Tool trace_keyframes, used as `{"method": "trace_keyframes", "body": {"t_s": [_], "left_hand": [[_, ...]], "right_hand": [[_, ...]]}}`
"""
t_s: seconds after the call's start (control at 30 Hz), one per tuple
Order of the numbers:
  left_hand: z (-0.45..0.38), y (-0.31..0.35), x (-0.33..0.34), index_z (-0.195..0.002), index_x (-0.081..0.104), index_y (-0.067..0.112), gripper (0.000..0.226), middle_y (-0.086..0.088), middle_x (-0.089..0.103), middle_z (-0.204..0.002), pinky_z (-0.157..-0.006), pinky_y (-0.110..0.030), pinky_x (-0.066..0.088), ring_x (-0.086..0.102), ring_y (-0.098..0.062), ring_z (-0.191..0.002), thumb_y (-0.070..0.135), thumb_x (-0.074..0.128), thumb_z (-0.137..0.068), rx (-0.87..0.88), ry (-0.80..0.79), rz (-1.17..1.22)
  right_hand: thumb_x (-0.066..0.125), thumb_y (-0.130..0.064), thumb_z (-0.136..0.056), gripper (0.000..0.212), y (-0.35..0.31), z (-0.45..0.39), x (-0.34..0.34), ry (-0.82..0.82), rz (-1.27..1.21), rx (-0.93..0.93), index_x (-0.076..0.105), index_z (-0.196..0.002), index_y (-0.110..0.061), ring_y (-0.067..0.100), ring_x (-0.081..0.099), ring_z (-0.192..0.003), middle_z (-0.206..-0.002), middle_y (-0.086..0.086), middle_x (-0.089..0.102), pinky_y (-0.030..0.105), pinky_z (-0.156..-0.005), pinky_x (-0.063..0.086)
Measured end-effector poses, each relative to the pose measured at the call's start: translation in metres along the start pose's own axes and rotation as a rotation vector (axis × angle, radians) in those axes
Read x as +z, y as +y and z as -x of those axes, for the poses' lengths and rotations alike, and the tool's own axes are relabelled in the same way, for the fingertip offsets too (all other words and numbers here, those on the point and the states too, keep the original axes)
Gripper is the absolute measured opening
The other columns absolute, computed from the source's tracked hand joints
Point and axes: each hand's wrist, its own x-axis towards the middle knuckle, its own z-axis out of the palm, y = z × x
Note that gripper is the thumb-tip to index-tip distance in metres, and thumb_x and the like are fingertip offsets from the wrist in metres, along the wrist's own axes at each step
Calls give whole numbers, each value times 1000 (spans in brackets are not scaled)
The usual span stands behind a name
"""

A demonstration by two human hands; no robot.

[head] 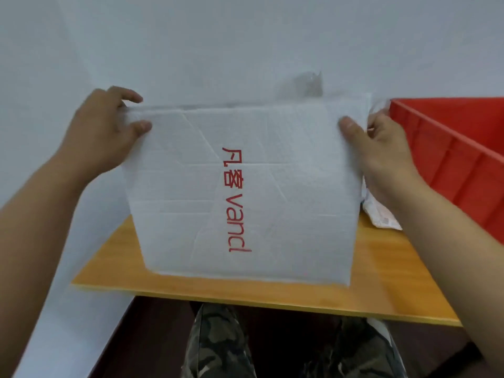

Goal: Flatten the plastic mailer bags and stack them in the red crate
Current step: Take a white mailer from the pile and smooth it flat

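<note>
A white plastic mailer bag with red lettering hangs in the air above the table, held taut and nearly flat, facing me. My left hand pinches its upper left corner, thumb on the front. My right hand pinches the upper right corner the same way. The red crate stands at the right, just beyond my right hand. The held bag hides most of the tabletop behind it.
A wooden table runs below the bag, its front edge towards me. Another crumpled white mailer lies by the crate under my right wrist. A clear plastic piece shows behind the bag's top. White wall behind; my legs below.
</note>
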Motion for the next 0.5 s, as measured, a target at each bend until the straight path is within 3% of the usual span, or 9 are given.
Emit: {"method": "trace_keyframes", "body": {"t_s": [0.1,0.2,0.27,0.37,0.5], "left_hand": [[-15,-17,32,-128,60,16,35,-23,51,-122,-101,-39,36,50,-37,-118,22,65,-93,-78,-190,-25],[-9,-41,73,-129,60,17,32,-22,51,-128,-101,-40,37,50,-39,-121,22,59,-97,-154,-435,-44],[5,-60,101,-132,58,22,33,-20,48,-139,-106,-41,35,46,-38,-128,21,54,-100,-208,-619,-70],[28,-79,138,-137,55,25,37,-7,38,-153,-117,-39,25,34,-28,-141,17,51,-101,-209,-832,-58],[47,-86,171,-141,50,24,38,-5,43,-148,-108,-33,29,39,-27,-135,20,44,-104,-294,-938,-106]], "right_hand": [[69,-40,-92,30,25,-13,18,-19,40,164,52,-87,-15,7,58,-63,-81,-1,60,21,-54,48],[71,-39,-89,40,67,-15,31,-112,153,352,48,-108,-13,24,63,-86,-104,9,63,37,-75,55],[71,-36,-89,46,93,-9,37,-220,252,438,41,-118,-18,27,63,-97,-116,11,60,44,-81,56],[63,-28,-95,45,121,4,46,-387,418,468,39,-133,-24,25,58,-101,-123,8,52,35,-78,52],[54,-30,-100,44,146,11,57,-585,661,533,43,-142,-19,24,50,-118,-142,8,45,30,-92,43]]}}
